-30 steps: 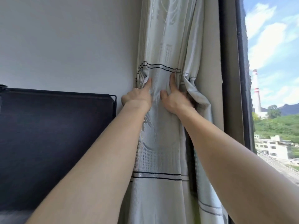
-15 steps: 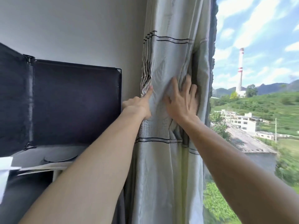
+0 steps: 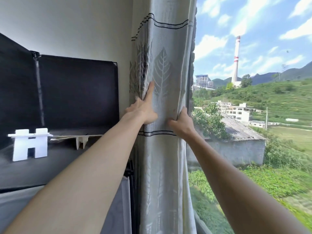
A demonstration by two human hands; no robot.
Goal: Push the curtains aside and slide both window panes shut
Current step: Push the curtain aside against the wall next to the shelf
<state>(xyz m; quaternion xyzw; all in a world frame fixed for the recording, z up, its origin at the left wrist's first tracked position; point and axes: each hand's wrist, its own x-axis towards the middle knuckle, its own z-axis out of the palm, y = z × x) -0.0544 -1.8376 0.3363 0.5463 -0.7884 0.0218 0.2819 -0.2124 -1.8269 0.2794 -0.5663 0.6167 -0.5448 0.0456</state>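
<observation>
Pale leaf-patterned curtain [image 3: 166, 102], bunched into folds, striped with dark bands.

My curtain [image 3: 166, 105] was pale grey-white with a leaf print and thin dark stripes, next to a black rack [image 3: 76, 88].

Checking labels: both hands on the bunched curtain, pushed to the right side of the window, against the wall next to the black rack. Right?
Not quite. The head view shows the left hand and the right hand on the bunched curtain, but it is gathered at the left side of the window, against the wall beside the black rack. The open view lies to its right.
</observation>
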